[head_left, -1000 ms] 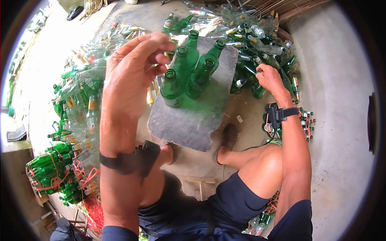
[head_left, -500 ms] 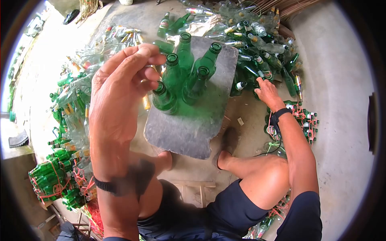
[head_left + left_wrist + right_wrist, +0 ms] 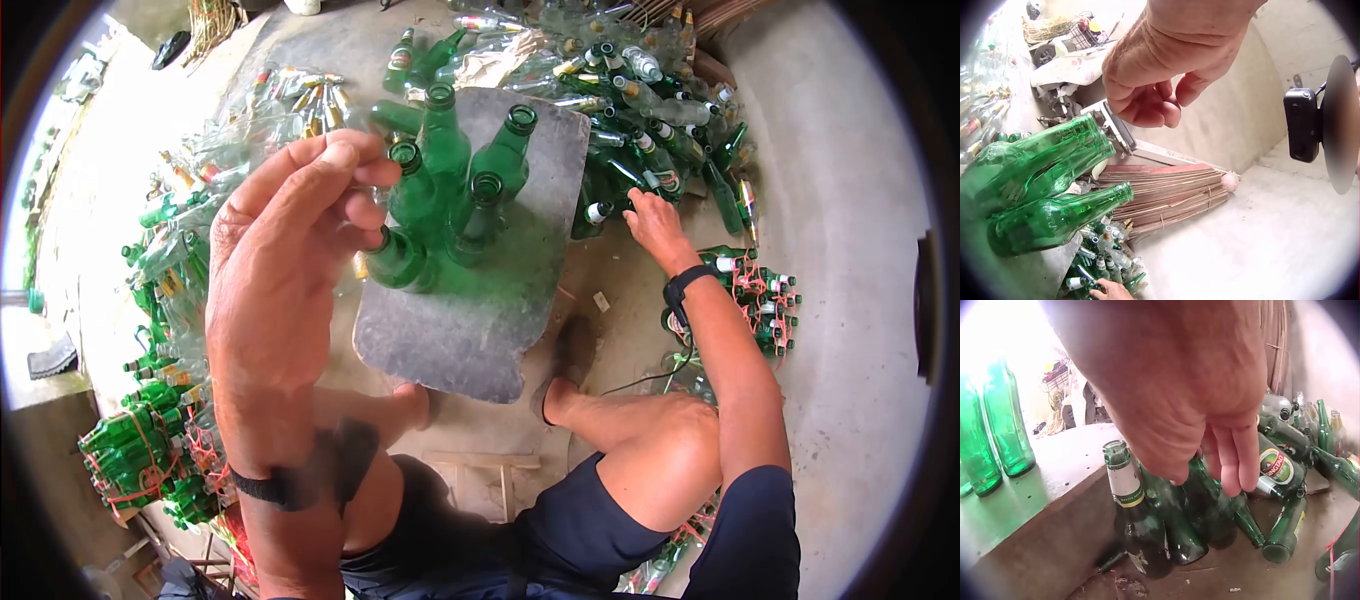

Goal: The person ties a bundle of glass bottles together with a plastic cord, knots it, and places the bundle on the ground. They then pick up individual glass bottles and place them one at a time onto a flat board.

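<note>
Several green glass bottles point(image 3: 443, 140) stand upright, grouped on a grey slab point(image 3: 450, 335) before the person's knees. Left of them the left hand point(image 3: 290, 220) is raised, fingers loosely bent and thumb near the fingertips, nothing between them; in the head view it overlaps the nearest bottle. The right hand point(image 3: 657, 222) reaches down right of the slab among bottles on the floor. In the right wrist view its fingers point(image 3: 1230, 465) point down over upright green bottles point(image 3: 1175, 528), whose necks the hand hides; I cannot tell whether it grips one. A white-labelled bottle point(image 3: 1124, 481) stands beside it.
A heap of loose bottles point(image 3: 690, 110) lies beyond the slab to the right, another pile point(image 3: 180, 250) to the left. Bottle bundles tied with pink cord point(image 3: 125, 450) sit at the left, more point(image 3: 765, 300) by the right forearm. A pale wall point(image 3: 830, 200) stands at the right.
The right hand has come lower and nearer the white-necked bottle beside the slab. The left hand remains raised by the grouped bottles, slightly lower and further left in view. The head view has shifted slightly.
</note>
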`<action>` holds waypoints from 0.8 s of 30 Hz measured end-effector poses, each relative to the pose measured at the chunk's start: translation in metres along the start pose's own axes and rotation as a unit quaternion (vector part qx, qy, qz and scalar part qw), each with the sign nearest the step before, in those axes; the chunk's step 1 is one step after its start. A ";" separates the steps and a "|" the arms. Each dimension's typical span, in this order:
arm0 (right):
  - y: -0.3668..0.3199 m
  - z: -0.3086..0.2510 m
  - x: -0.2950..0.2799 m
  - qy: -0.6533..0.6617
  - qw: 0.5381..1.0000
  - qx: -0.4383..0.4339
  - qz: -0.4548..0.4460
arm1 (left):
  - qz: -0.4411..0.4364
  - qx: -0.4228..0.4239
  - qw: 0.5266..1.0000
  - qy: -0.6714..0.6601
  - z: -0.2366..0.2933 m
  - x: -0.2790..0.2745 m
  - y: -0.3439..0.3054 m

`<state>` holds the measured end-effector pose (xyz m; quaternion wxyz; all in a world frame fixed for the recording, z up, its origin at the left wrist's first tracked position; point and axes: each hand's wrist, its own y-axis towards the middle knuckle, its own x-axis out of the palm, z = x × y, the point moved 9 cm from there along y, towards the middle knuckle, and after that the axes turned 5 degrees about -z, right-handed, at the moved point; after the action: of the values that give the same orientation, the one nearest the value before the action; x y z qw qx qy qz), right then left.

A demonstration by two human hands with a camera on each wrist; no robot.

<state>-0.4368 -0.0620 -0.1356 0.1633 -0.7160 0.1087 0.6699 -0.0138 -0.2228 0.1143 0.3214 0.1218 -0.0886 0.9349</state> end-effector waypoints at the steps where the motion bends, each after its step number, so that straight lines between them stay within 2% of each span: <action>1: 0.001 0.000 0.003 -0.003 1.000 0.000 0.001 | 0.004 -0.001 1.000 0.000 0.000 0.000 -0.001; 8: -0.007 0.027 0.002 -0.018 0.999 0.027 0.032 | 0.008 0.000 1.000 0.003 0.000 0.000 -0.003; 11: -0.018 0.039 -0.007 0.017 0.998 0.050 0.021 | -0.007 -0.001 1.000 -0.010 0.000 0.000 -0.002; 18: -0.049 0.041 -0.050 0.047 0.996 0.068 0.039 | 0.005 -0.004 1.000 -0.011 -0.002 0.002 0.003; 20: -0.059 0.034 -0.067 0.047 0.995 0.075 0.035 | 0.033 0.003 0.999 -0.037 -0.004 0.000 0.003; 24: -0.073 0.020 -0.097 0.017 0.997 0.081 -0.011 | 0.039 0.010 0.999 -0.027 -0.001 -0.002 0.002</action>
<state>-0.4352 0.0070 -0.0338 0.2260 -0.7131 0.1577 0.6446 -0.0136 -0.2252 0.1128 0.2813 0.1470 -0.0927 0.9438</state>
